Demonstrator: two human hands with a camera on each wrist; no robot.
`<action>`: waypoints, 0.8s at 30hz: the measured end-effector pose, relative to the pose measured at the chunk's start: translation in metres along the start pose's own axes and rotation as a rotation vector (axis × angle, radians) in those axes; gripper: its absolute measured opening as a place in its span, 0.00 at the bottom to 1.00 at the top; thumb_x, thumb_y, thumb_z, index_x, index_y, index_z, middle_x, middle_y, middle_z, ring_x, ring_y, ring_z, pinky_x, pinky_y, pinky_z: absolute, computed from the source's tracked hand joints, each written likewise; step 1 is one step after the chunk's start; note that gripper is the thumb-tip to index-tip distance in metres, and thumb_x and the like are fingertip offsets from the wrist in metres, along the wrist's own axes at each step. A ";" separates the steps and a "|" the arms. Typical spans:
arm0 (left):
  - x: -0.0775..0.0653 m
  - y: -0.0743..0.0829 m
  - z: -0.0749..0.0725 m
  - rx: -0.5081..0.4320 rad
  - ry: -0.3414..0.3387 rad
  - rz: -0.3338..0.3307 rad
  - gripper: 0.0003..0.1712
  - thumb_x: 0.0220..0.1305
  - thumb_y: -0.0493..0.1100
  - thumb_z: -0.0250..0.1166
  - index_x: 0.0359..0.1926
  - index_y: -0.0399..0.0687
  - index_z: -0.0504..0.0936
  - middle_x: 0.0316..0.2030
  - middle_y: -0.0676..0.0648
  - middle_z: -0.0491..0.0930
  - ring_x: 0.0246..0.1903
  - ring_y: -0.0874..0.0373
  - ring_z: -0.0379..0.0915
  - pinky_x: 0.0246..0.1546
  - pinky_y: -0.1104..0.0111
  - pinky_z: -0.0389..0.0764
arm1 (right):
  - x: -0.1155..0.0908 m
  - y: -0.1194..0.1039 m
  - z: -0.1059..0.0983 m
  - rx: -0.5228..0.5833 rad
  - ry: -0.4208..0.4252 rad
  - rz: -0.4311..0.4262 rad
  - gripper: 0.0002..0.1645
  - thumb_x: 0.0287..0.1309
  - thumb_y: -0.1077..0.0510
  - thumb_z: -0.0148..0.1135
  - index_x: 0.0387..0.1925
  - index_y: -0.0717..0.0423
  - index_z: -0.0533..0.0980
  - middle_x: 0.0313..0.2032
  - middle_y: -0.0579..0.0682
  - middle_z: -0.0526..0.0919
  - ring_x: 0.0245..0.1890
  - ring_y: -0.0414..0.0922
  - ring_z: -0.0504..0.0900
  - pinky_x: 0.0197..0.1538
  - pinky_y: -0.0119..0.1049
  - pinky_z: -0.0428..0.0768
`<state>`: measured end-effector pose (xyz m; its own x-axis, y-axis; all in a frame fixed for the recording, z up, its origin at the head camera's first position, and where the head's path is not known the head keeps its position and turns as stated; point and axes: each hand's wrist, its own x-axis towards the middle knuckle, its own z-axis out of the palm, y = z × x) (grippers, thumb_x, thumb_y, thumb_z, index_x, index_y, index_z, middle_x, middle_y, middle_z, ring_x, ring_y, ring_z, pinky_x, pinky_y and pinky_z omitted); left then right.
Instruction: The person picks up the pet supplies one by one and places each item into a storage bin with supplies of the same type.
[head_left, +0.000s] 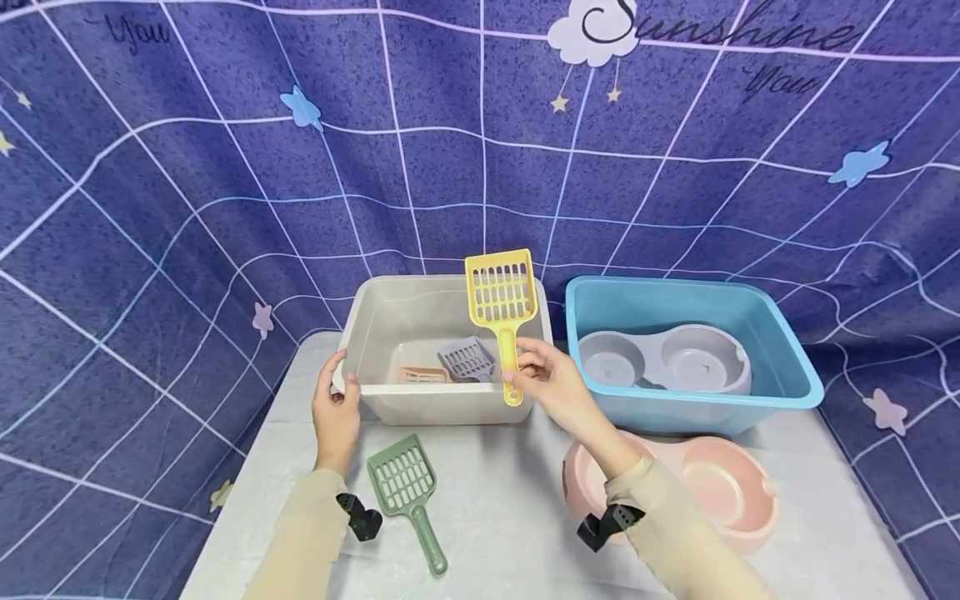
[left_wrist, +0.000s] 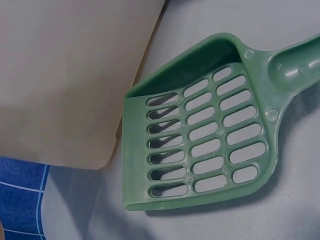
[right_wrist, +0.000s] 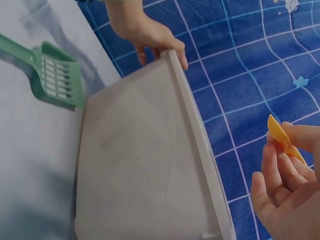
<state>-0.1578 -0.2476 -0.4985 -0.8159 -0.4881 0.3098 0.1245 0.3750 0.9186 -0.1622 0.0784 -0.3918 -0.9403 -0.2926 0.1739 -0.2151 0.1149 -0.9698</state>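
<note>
My right hand pinches the handle of a yellow litter scoop, held upright with its slotted head above the front of a beige litter box. In the right wrist view only the tip of the yellow handle shows between thumb and fingers. My left hand grips the box's front left rim, fingers over the edge, as the right wrist view also shows. Inside the box lie a lilac scoop and an orange scoop, partly hidden by the front wall. On the table rests a green litter scoop, near my left wrist.
To the right stands a blue litter box with a grey double bowl in it. A pink double bowl sits in front, partly under my right forearm. A purple patterned curtain hangs behind the white table.
</note>
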 end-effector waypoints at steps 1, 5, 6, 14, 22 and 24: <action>0.000 0.000 0.000 0.000 -0.002 0.000 0.24 0.73 0.42 0.55 0.68 0.60 0.73 0.59 0.48 0.74 0.19 0.64 0.56 0.23 0.74 0.63 | 0.002 0.000 -0.001 -0.001 0.001 0.002 0.30 0.58 0.69 0.66 0.61 0.72 0.69 0.39 0.61 0.84 0.35 0.42 0.79 0.40 0.28 0.77; 0.000 0.001 0.000 -0.009 -0.007 -0.012 0.24 0.73 0.42 0.55 0.68 0.59 0.73 0.62 0.49 0.73 0.19 0.65 0.56 0.24 0.75 0.63 | 0.007 0.001 -0.002 -0.004 0.001 0.007 0.30 0.56 0.70 0.67 0.61 0.73 0.70 0.39 0.62 0.84 0.34 0.42 0.79 0.39 0.28 0.77; -0.001 0.003 0.000 -0.019 -0.009 -0.016 0.24 0.73 0.41 0.55 0.68 0.58 0.72 0.63 0.49 0.72 0.20 0.65 0.57 0.24 0.75 0.64 | 0.008 0.001 -0.003 -0.008 0.002 0.011 0.31 0.56 0.70 0.67 0.61 0.72 0.70 0.38 0.62 0.84 0.34 0.42 0.79 0.38 0.28 0.77; -0.010 0.039 -0.005 -0.097 -0.027 -0.031 0.25 0.71 0.35 0.54 0.68 0.41 0.70 0.66 0.40 0.69 0.27 0.65 0.67 0.28 0.78 0.68 | 0.018 0.012 -0.003 -0.050 0.007 0.043 0.30 0.57 0.68 0.68 0.61 0.71 0.71 0.39 0.60 0.85 0.34 0.41 0.80 0.39 0.28 0.78; -0.014 0.044 -0.006 -0.081 -0.025 -0.008 0.25 0.72 0.36 0.54 0.68 0.40 0.70 0.66 0.40 0.68 0.26 0.65 0.65 0.29 0.78 0.68 | 0.026 0.021 -0.002 -0.062 -0.023 0.064 0.30 0.59 0.67 0.67 0.61 0.71 0.71 0.39 0.60 0.86 0.34 0.40 0.82 0.40 0.30 0.79; -0.013 0.043 -0.005 -0.088 -0.030 -0.001 0.25 0.72 0.36 0.54 0.68 0.40 0.70 0.66 0.40 0.68 0.26 0.65 0.65 0.29 0.78 0.68 | 0.027 0.022 -0.002 -0.065 -0.015 0.061 0.29 0.59 0.67 0.67 0.61 0.70 0.71 0.40 0.61 0.86 0.34 0.41 0.82 0.40 0.30 0.80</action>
<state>-0.1392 -0.2293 -0.4613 -0.8323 -0.4644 0.3025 0.1714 0.3033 0.9373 -0.1932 0.0747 -0.4079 -0.9483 -0.2970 0.1118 -0.1747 0.1945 -0.9652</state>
